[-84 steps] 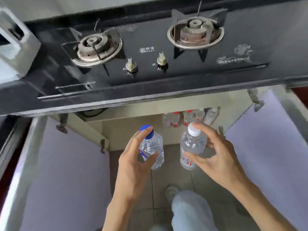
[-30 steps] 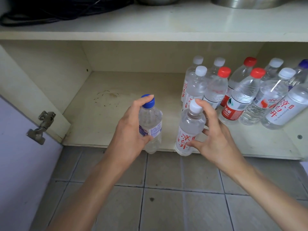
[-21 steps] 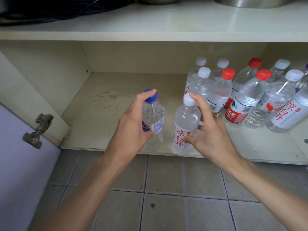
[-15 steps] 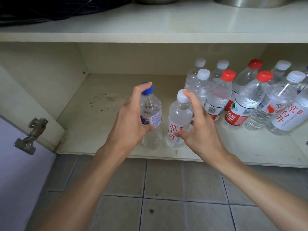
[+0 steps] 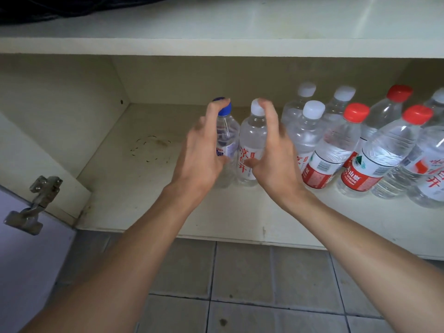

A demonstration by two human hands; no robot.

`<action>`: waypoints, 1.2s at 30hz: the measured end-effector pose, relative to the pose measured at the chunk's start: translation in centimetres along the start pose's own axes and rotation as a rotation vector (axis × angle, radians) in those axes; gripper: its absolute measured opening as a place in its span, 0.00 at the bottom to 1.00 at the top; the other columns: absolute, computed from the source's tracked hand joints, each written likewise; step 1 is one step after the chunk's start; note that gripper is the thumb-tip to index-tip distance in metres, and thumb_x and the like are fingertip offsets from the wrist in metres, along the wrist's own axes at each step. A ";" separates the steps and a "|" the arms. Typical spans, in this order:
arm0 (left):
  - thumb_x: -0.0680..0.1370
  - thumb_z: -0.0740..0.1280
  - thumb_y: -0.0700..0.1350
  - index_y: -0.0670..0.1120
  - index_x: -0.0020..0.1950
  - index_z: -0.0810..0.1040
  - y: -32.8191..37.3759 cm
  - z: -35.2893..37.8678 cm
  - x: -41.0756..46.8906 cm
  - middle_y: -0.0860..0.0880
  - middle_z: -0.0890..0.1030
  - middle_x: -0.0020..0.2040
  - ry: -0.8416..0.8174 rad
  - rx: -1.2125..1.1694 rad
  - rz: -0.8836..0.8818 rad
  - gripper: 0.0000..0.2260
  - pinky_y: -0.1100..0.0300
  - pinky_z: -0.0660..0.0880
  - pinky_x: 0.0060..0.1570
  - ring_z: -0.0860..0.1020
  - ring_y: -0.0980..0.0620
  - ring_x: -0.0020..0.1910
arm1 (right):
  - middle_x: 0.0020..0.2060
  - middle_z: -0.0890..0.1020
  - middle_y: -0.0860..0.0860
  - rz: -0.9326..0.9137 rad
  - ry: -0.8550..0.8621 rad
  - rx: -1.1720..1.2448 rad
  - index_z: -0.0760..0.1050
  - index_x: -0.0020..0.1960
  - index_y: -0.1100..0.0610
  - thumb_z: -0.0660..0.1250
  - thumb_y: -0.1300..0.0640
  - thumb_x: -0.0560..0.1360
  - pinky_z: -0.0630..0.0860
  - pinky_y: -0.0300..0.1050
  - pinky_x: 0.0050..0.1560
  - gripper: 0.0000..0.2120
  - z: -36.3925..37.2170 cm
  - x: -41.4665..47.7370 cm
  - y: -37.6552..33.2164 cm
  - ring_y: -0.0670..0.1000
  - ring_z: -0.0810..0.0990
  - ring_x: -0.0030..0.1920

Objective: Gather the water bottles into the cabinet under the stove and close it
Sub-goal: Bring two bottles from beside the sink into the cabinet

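Note:
Both of my hands reach into the open cabinet (image 5: 149, 207). My left hand (image 5: 201, 152) is wrapped around a clear bottle with a blue cap (image 5: 227, 138). Beside it, my right hand (image 5: 274, 159) grips a clear bottle with a white cap and red lettering (image 5: 252, 145). Both bottles stand upright side by side, and their bases look to rest on the cabinet floor. To their right stands a group of several bottles (image 5: 355, 145) with white and red caps, close against the white-capped one.
The left half of the cabinet floor is bare apart from a stain (image 5: 151, 147). A shelf board (image 5: 216, 46) runs overhead. An open door with a metal hinge (image 5: 33, 207) hangs at the left. Grey tiled floor (image 5: 240, 284) lies below.
Both hands have carried their bottles from in front of the cabinet edge deeper inside, up against the standing group. The bottles have come down to the cabinet floor.

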State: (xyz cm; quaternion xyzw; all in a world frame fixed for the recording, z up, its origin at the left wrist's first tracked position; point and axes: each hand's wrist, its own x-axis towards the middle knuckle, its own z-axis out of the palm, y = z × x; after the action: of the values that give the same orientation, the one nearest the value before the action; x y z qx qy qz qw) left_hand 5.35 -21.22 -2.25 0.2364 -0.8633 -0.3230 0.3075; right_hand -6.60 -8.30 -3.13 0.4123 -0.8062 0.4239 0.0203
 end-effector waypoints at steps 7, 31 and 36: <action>0.73 0.81 0.32 0.61 0.82 0.64 -0.9 1.7 3.5 0.50 0.82 0.62 0.091 -0.012 0.014 0.46 0.56 0.83 0.50 0.84 0.52 0.53 | 0.58 0.74 0.57 0.070 0.088 -0.063 0.46 0.82 0.32 0.73 0.71 0.72 0.83 0.66 0.47 0.57 1.5 2.1 -0.4 0.70 0.81 0.50; 0.75 0.84 0.34 0.53 0.93 0.56 -0.3 2.5 4.8 0.42 0.75 0.78 0.076 0.127 0.007 0.54 0.46 0.84 0.64 0.83 0.43 0.66 | 0.81 0.67 0.57 0.080 0.130 -0.147 0.38 0.88 0.35 0.70 0.67 0.80 0.81 0.67 0.62 0.55 2.8 4.3 -0.4 0.69 0.78 0.72; 0.79 0.82 0.40 0.58 0.93 0.49 -0.3 1.6 1.6 0.44 0.59 0.92 0.062 0.144 -0.063 0.54 0.40 0.78 0.76 0.71 0.40 0.85 | 0.86 0.60 0.59 0.082 0.158 -0.178 0.46 0.91 0.46 0.70 0.63 0.83 0.73 0.65 0.75 0.46 2.8 1.0 -0.6 0.66 0.65 0.83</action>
State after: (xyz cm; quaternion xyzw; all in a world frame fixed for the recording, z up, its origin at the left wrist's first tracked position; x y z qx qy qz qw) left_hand 3.21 -21.74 -2.78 0.2948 -0.8664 -0.2622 0.3059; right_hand -5.95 -11.12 -4.12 0.3409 -0.8526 0.3824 0.1029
